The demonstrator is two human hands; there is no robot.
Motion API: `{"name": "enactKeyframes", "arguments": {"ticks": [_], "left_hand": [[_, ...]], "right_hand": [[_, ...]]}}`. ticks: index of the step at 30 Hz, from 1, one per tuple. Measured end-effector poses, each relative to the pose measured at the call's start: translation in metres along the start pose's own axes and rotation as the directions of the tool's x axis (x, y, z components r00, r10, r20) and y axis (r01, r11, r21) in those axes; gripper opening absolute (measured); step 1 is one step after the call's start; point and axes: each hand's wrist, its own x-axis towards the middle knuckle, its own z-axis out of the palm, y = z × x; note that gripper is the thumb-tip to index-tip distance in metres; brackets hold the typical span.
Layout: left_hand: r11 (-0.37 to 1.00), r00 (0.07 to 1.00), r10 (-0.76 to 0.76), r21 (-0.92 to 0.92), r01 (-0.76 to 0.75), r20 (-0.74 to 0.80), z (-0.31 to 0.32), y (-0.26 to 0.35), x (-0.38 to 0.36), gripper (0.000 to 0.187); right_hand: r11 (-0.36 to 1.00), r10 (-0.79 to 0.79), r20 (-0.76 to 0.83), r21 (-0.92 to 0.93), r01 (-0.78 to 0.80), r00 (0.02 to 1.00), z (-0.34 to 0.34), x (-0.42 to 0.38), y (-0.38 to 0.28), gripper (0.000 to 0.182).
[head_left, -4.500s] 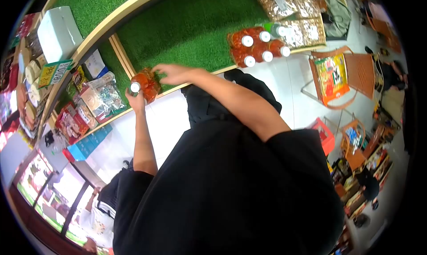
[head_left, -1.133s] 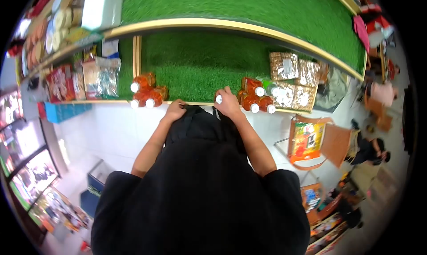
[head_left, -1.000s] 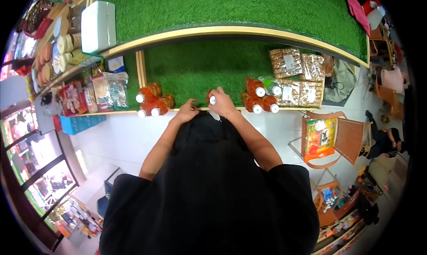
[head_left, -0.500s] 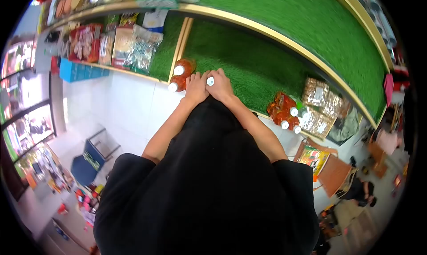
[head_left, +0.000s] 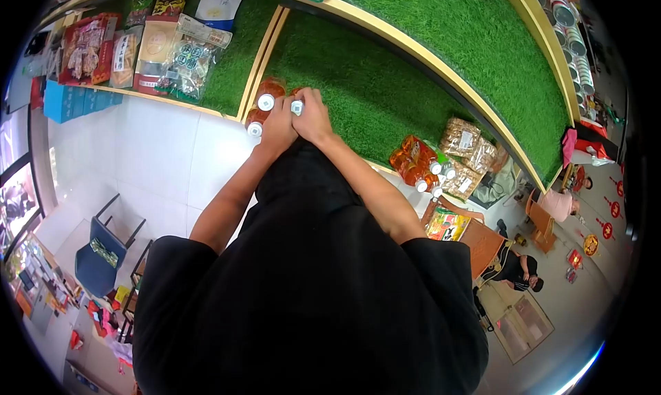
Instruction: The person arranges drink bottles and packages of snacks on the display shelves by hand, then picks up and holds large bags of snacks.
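Both hands are on a bottle with a white cap (head_left: pixel 297 108) at the shelf's front edge; its body is mostly hidden. My left hand (head_left: pixel 279 124) is closed against its left side, and my right hand (head_left: pixel 314 115) wraps round its right side. Just left of my left hand stand two more bottles of orange-red liquid, a rear bottle (head_left: pixel 272 87) and a front one with a white cap (head_left: pixel 255 129). The shelf is lined with green artificial grass (head_left: pixel 358 71), edged in pale wood.
Several orange-red bottles (head_left: pixel 413 159) stand to the right, beside clear packs of brown food (head_left: pixel 460 137). Left of the wooden divider (head_left: pixel 263 63) lie bagged snacks (head_left: pixel 189 57). An upper grass shelf (head_left: pixel 441 23) overhangs. A blue chair (head_left: pixel 103 257) and brown chair (head_left: pixel 482 243) stand on the floor.
Both hands have brought the capped bottle left, closer to the two bottles by the divider. The whole view has shifted, with the shelf goods now further left.
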Motion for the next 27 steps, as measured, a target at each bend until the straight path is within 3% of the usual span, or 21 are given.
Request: {"name": "enactKeyframes", "arguments": {"ticks": [3, 8, 10, 12, 15, 17, 20, 22, 24, 26, 27], "left_hand": [[1.0, 0.998, 0.007, 0.026, -0.008, 0.056, -0.002, 0.003, -0.004, 0.043], [0.997, 0.998, 0.018, 0.079, -0.023, 0.066, 0.001, 0.017, 0.003, 0.038], [0.993, 0.987, 0.001, 0.114, -0.02, 0.163, 0.004, 0.027, 0.005, 0.037], [0.953, 0.978, -0.031, 0.301, -0.034, 0.208, 0.01, 0.03, 0.009, 0.038], [0.908, 0.957, -0.094, 0.418, -0.03, 0.273, 0.02, 0.036, 0.02, 0.038], [0.857, 0.949, -0.103, 0.51, -0.068, 0.299, 0.021, 0.046, 0.024, 0.044], [0.803, 0.884, -0.111, 0.565, -0.189, 0.454, 0.021, 0.069, 0.034, 0.047], [0.787, 0.866, -0.171, 0.594, -0.168, 0.471, 0.034, 0.084, 0.04, 0.05], [0.793, 0.855, -0.143, 0.574, -0.202, 0.499, 0.054, 0.109, 0.045, 0.049], [0.882, 0.768, -0.18, 0.447, -0.15, 0.614, 0.089, 0.104, 0.057, 0.046], [0.896, 0.745, -0.204, 0.428, -0.119, 0.635, 0.103, 0.138, 0.054, 0.042]], "right_hand": [[0.99, 0.084, -0.058, 0.114, -0.077, 0.995, 0.0, -0.005, 0.001, 0.028], [0.984, -0.024, -0.037, 0.173, 0.03, 0.999, -0.017, -0.007, 0.023, 0.035], [0.979, 0.016, -0.045, 0.205, -0.006, 0.999, -0.036, -0.018, 0.037, 0.035], [0.972, 0.046, -0.046, 0.231, -0.034, 0.998, -0.06, -0.032, 0.06, 0.035], [0.953, 0.217, -0.069, 0.231, -0.196, 0.974, -0.1, -0.061, 0.118, 0.03], [0.922, 0.316, -0.154, 0.283, -0.265, 0.936, -0.136, -0.091, 0.144, 0.028], [0.916, 0.382, -0.373, 0.277, -0.291, 0.846, -0.184, -0.139, 0.185, 0.026], [0.898, 0.395, -0.549, 0.399, -0.184, 0.737, -0.204, -0.165, 0.219, 0.024], [0.883, 0.463, -0.641, 0.396, -0.252, 0.612, -0.232, -0.187, 0.227, 0.025], [0.919, 0.389, -0.736, 0.348, -0.182, 0.555, -0.231, -0.202, 0.273, 0.027], [0.87, 0.494, -0.678, 0.381, -0.314, 0.544, -0.244, -0.209, 0.264, 0.026]]}}
